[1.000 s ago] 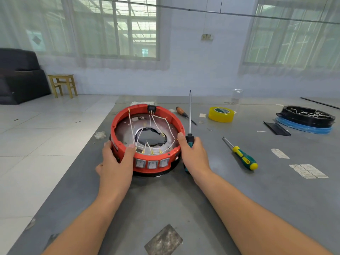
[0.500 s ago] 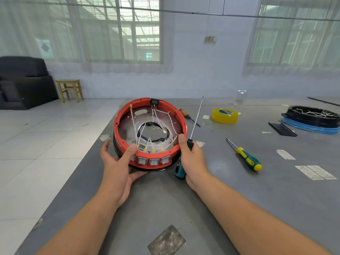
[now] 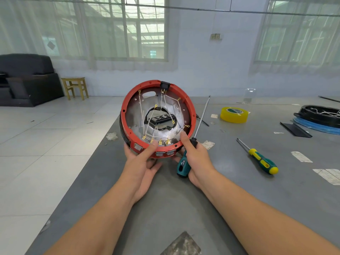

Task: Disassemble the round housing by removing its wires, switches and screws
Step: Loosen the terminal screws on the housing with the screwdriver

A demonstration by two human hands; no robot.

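The round red housing [image 3: 190, 109] is lifted off the grey table and tipped up, its open side facing me. White wires [image 3: 142, 115] with gold terminals cross its metal inner plate. Grey switches [image 3: 159, 154] sit along its lower rim and a black switch [image 3: 165, 84] at the top. My left hand [image 3: 142, 163] holds the lower rim, thumb on the red edge. My right hand [image 3: 196, 160] grips a teal-handled screwdriver [image 3: 184, 165], shaft pointing up and away, while its thumb and fingers steady the housing's lower right rim.
On the grey table [image 3: 239, 199] lie a green-and-yellow screwdriver [image 3: 261, 160], a roll of yellow tape [image 3: 234, 115], a small screwdriver [image 3: 202, 121] behind the housing, and a black round part on a blue ring [image 3: 320, 118] at the far right. The table's left edge drops to tiled floor.
Both hands have lifted the housing off the table and tilted its open side toward me. The screwdriver stayed in my right hand and leaned to the right.
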